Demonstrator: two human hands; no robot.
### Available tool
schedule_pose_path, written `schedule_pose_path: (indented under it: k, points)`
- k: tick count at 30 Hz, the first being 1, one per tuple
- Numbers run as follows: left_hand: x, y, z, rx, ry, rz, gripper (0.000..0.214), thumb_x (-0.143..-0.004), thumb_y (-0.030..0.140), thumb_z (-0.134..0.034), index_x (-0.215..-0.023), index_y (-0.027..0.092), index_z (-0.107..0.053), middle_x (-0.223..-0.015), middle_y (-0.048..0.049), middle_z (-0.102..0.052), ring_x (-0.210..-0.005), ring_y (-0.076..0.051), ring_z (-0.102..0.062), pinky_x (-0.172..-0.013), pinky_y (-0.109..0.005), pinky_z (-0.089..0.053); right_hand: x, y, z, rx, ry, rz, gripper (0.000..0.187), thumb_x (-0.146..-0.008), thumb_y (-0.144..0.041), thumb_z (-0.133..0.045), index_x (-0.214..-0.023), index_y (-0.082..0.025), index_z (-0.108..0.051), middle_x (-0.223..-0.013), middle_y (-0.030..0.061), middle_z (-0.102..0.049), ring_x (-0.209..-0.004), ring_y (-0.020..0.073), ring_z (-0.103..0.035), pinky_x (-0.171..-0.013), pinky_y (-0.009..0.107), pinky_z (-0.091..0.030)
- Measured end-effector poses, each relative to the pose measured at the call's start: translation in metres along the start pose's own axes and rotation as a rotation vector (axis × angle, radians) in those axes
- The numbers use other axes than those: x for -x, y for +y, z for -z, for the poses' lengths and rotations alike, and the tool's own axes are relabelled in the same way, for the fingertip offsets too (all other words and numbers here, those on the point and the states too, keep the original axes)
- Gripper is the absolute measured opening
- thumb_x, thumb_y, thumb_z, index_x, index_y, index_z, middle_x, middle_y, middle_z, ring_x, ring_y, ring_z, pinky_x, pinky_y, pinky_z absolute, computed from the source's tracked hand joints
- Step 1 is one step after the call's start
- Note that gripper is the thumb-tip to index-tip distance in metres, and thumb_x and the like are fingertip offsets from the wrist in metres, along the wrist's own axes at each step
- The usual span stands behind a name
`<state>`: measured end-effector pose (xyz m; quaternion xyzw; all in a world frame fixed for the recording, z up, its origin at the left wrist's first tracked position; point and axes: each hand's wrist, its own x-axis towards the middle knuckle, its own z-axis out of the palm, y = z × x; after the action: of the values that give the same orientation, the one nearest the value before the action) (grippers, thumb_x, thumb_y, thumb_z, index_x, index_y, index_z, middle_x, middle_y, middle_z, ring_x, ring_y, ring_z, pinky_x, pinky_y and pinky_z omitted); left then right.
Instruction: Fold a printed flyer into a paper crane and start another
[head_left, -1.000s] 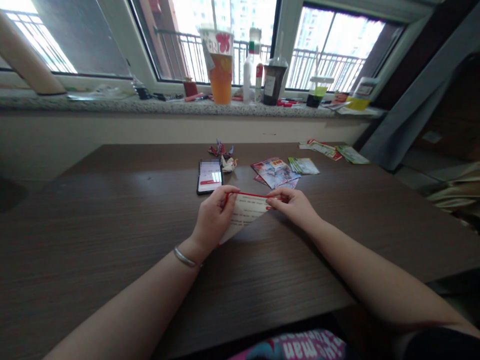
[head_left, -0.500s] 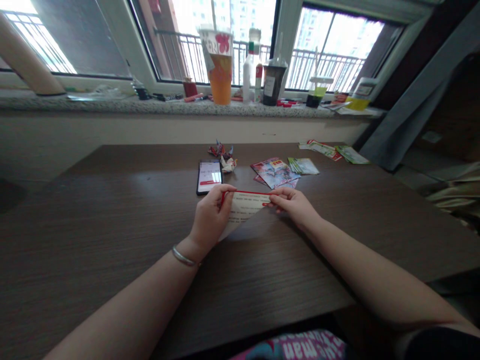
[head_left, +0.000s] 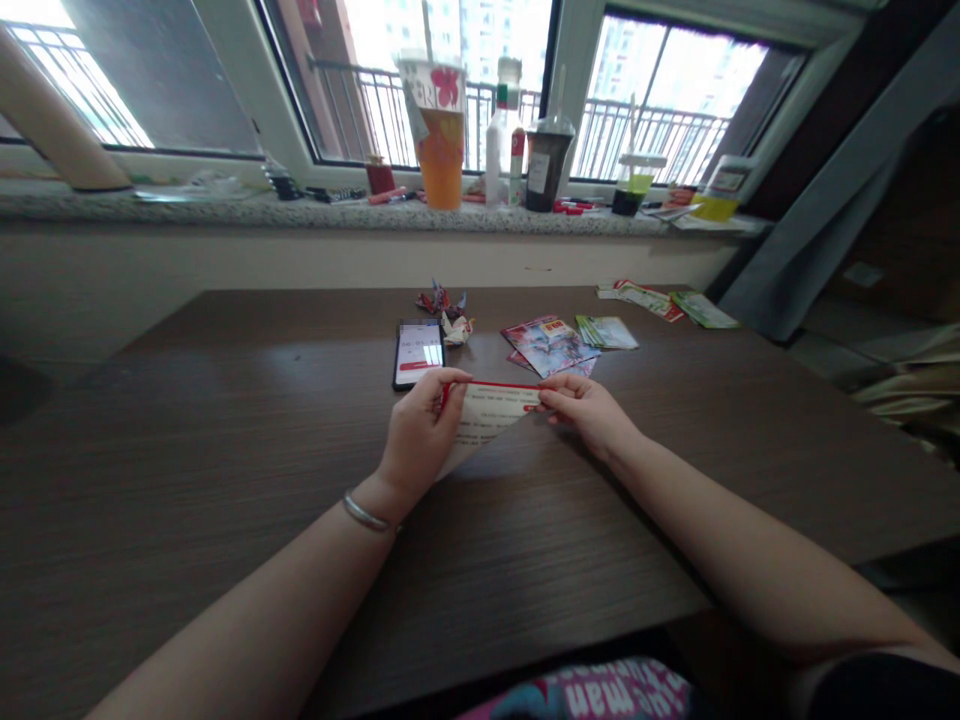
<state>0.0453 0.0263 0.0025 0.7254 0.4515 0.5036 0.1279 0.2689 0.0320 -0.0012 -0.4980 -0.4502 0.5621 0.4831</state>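
A printed sheet of paper [head_left: 491,412] with a red upper edge is stretched between my two hands above the table. It looks folded, with a slanting lower edge and lines of dark text facing me. My left hand [head_left: 422,428] pinches its left corner, fingers closed, with a silver bangle on the wrist. At the opposite corner my right hand [head_left: 587,408] grips the paper between thumb and fingers. Just beyond the left hand lies a phone [head_left: 420,352] with its screen lit. Past it rest crumpled or folded paper pieces, one dark red [head_left: 441,298] and one whitish [head_left: 457,328].
Colourful printed sheets [head_left: 551,345] lie beyond my right hand, beside a fanned stack of greenish papers [head_left: 607,332]. More leaflets [head_left: 649,298] are at the table's far right. On the windowsill [head_left: 337,212] stand a tall orange drink cup [head_left: 441,150], a dark cup [head_left: 549,165] and bottles.
Both hands keep their hold on the paper. The sheet's lower part has tilted very slightly; the other things are where they were.
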Motion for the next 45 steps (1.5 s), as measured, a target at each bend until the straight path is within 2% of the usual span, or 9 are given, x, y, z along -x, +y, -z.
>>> schedule_pose_path:
  k: [6, 14, 17, 20, 23, 26, 29, 37, 45]
  points:
    - [0.0, -0.004, -0.002, 0.064, -0.008, 0.078, 0.015, -0.09, 0.027, -0.052, -0.099, 0.019, -0.062, -0.089, -0.0027, -0.067, -0.077, -0.015, -0.063, -0.07, -0.026, -0.05, 0.0, 0.0, 0.001, 0.061, 0.006, 0.005, 0.033, -0.059, -0.037, -0.076, -0.084, -0.018, -0.065, -0.07, 0.0015, -0.069, -0.061, 0.0121, -0.058, -0.05, 0.021, -0.035]
    - [-0.001, -0.007, -0.005, 0.185, -0.081, 0.186, 0.015, -0.089, 0.029, -0.052, -0.096, 0.018, -0.06, -0.085, -0.0025, -0.067, -0.073, -0.015, -0.064, -0.065, -0.026, -0.051, -0.005, 0.002, 0.006, 0.171, 0.029, 0.064, 0.034, -0.062, -0.042, -0.074, -0.083, -0.016, -0.068, -0.066, 0.0009, -0.067, -0.055, 0.0103, -0.05, -0.048, 0.023, -0.029]
    - [-0.002, -0.007, -0.005, 0.174, -0.101, 0.204, 0.016, -0.089, 0.03, -0.052, -0.096, 0.018, -0.06, -0.085, -0.0027, -0.068, -0.074, -0.016, -0.065, -0.066, -0.026, -0.052, -0.005, 0.001, 0.006, 0.19, 0.043, 0.078, 0.034, -0.061, -0.043, -0.074, -0.081, -0.016, -0.068, -0.065, 0.0, -0.066, -0.056, 0.0106, -0.051, -0.052, 0.024, -0.034]
    - [-0.003, -0.009, -0.004, 0.126, -0.131, 0.201, 0.018, -0.089, 0.031, -0.051, -0.096, 0.018, -0.061, -0.087, -0.0034, -0.068, -0.077, -0.017, -0.065, -0.068, -0.027, -0.052, -0.006, 0.003, 0.007, 0.182, 0.04, 0.089, 0.032, -0.06, -0.042, -0.075, -0.078, -0.016, -0.067, -0.064, -0.0007, -0.066, -0.061, 0.0124, -0.057, -0.062, 0.026, -0.042]
    - [-0.004, -0.012, -0.004, 0.065, -0.181, 0.202, 0.019, -0.089, 0.03, -0.05, -0.096, 0.018, -0.062, -0.088, -0.0041, -0.069, -0.078, -0.017, -0.066, -0.07, -0.029, -0.053, -0.01, 0.007, 0.01, 0.203, 0.012, 0.116, 0.028, -0.063, -0.04, -0.074, -0.076, -0.017, -0.067, -0.064, -0.0002, -0.066, -0.065, 0.0138, -0.06, -0.071, 0.029, -0.045]
    - [-0.004, -0.016, -0.004, 0.009, -0.257, 0.207, 0.018, -0.087, 0.028, -0.05, -0.093, 0.018, -0.064, -0.087, -0.0046, -0.071, -0.079, -0.018, -0.066, -0.071, -0.03, -0.053, -0.013, 0.01, 0.016, 0.325, 0.0, 0.103, 0.022, -0.067, -0.038, -0.071, -0.076, -0.018, -0.068, -0.066, 0.0012, -0.068, -0.064, 0.015, -0.061, -0.068, 0.029, -0.046]
    - [-0.003, -0.019, -0.005, -0.062, -0.341, 0.214, 0.017, -0.084, 0.026, -0.053, -0.09, 0.018, -0.066, -0.086, -0.0047, -0.072, -0.077, -0.019, -0.065, -0.069, -0.03, -0.052, -0.015, 0.012, 0.02, 0.565, 0.01, 0.11, 0.014, -0.071, -0.032, -0.068, -0.075, -0.019, -0.07, -0.069, 0.0026, -0.07, -0.065, 0.0162, -0.061, -0.065, 0.029, -0.045]
    - [-0.004, -0.025, -0.01, -0.251, -0.427, 0.15, 0.018, -0.083, 0.024, -0.055, -0.088, 0.018, -0.071, -0.082, -0.0057, -0.071, -0.076, -0.021, -0.063, -0.07, -0.032, -0.049, -0.016, 0.012, 0.018, 1.04, -0.033, 0.32, 0.011, -0.076, -0.023, -0.063, -0.073, -0.019, -0.073, -0.077, 0.0041, -0.069, -0.073, 0.0173, -0.059, -0.067, 0.029, -0.042]
    - [-0.004, -0.029, -0.013, -0.31, -0.47, 0.034, 0.019, -0.083, 0.023, -0.055, -0.084, 0.017, -0.072, -0.084, -0.0068, -0.071, -0.079, -0.022, -0.061, -0.076, -0.037, -0.046, -0.019, 0.013, 0.018, 1.104, -0.025, 0.368, 0.009, -0.074, -0.02, -0.063, -0.07, -0.018, -0.071, -0.075, 0.0038, -0.07, -0.072, 0.0167, -0.06, -0.067, 0.028, -0.042]
